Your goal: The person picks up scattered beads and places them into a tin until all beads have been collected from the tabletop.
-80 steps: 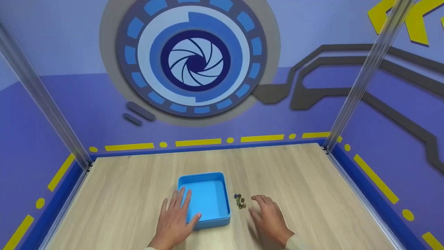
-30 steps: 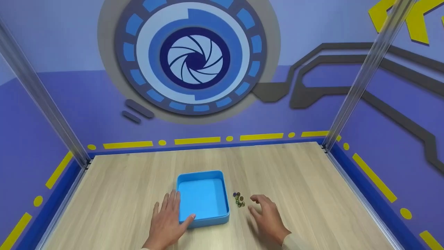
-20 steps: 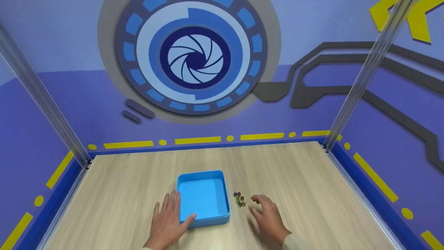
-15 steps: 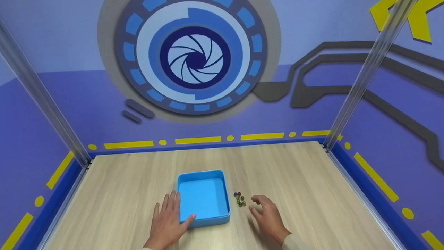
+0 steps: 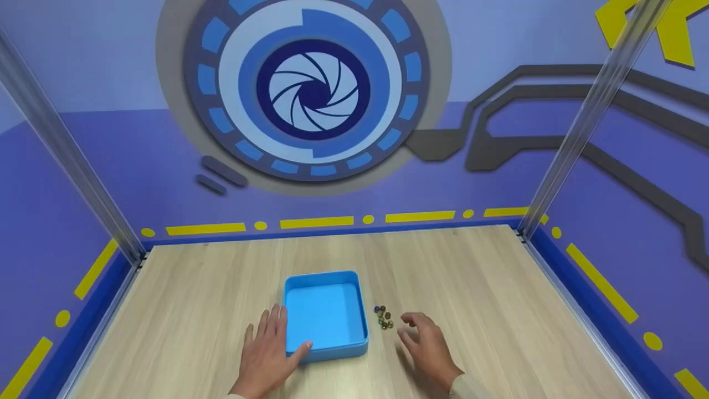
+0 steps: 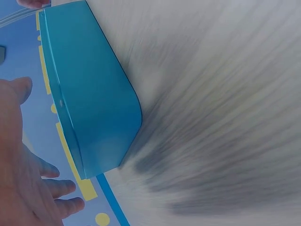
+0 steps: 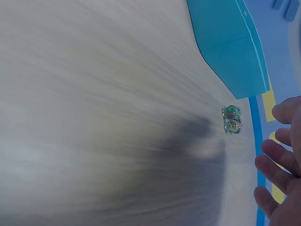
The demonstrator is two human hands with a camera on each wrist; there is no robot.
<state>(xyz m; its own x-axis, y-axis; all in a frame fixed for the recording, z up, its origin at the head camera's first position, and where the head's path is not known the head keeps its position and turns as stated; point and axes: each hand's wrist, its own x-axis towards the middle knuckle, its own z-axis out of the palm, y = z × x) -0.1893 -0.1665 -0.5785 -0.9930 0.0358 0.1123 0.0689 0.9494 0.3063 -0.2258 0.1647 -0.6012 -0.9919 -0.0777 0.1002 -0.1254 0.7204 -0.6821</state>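
A square light-blue box with low walls and no lid sits on the table, nothing inside it. My left hand is at its left side, fingers extended, the thumb over the front-left corner. In the left wrist view that hand appears above the box's rim and grips nothing. Several small glass marbles lie in a cluster just right of the box. Beside them, further right, is my right hand, its fingers loosely bent and nothing in them. Two marbles show clearly in the right wrist view.
The wood-grain table extends around the box. Purple-blue panels with printed graphics stand at the back and sides. Metal posts rise at the two back corners.
My left hand has shifted left, from over the box's left part to its left edge, and has stayed there over the last second. My right hand, the box and the marbles look unchanged.
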